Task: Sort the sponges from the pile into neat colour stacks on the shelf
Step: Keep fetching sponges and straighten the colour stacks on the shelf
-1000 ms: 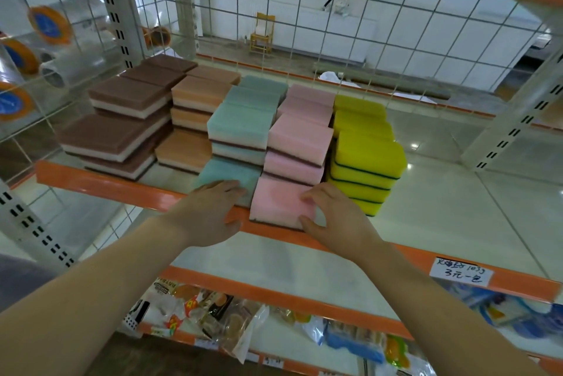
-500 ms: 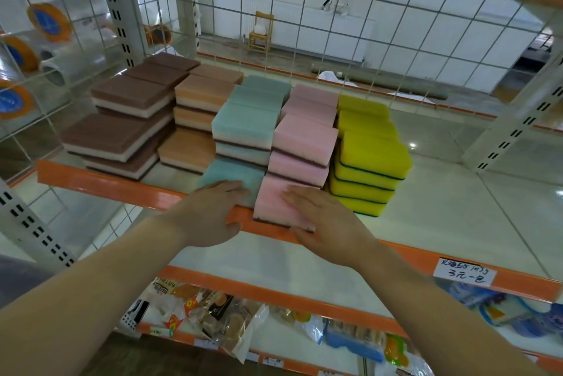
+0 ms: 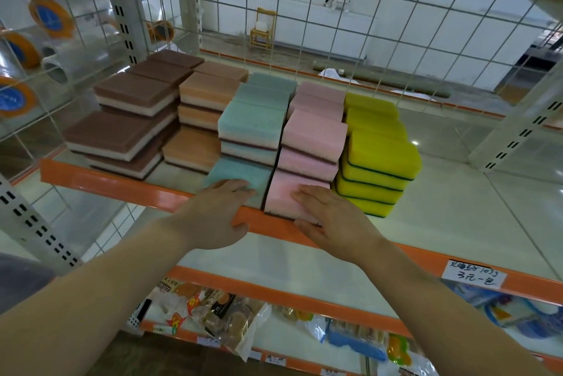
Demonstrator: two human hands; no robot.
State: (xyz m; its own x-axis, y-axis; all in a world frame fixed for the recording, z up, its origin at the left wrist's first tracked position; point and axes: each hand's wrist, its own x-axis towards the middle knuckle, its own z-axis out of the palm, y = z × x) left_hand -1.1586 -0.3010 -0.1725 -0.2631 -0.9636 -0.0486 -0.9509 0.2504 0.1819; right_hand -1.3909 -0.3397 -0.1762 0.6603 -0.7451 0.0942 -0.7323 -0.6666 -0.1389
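— From where is the scene viewed?
— One head-worn wide-angle view is given, aimed forward and down, close to the orange-edged shelf.
— Is anything shared with another view?
— No second view is supplied.

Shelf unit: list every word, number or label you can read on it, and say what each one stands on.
"3元一包": second line of the handwritten price tag on the orange shelf edge.
First line of that tag: handwritten and blurred; it seems to end in "103", the rest unreadable.
Snack packets on the lower shelf: printing too small and blurred to read.
Tape rolls at left: blue labels unreadable.
Sponges: no text visible.
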